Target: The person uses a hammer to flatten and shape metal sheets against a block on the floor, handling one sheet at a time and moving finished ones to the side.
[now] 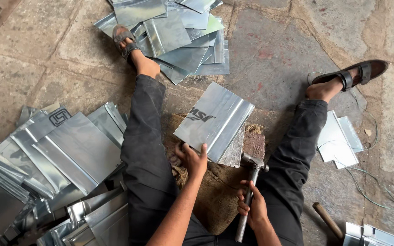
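Galvanised sheet metal, a folded rectangular piece [215, 120] with dark printing on it, is being held at its near corner by the left hand [192, 159], whose fingers are being curled over the edge in a firm grasp. The sheet is being kept tilted between the outstretched legs, over a second metal piece [234, 152] and a brown burlap sack [215, 200] that are lying on the stone floor [274, 59]. A hammer [250, 191] with a metal head is being gripped around its handle by the right hand [251, 207], fingers clenched, with the head being held just beside the lower edge of the sheet. Dark trousers and brown sandals are being worn; the left foot is being rested on a pile of flat sheets [178, 32] at the top of the view. A larger heap of folded sheets [55, 159] is being kept to the left, touching the left leg. Two small offcuts [340, 139] are lying beside the right leg, and a wooden handle [328, 220] is lying near a few more pieces [375, 236] in the lower right corner.
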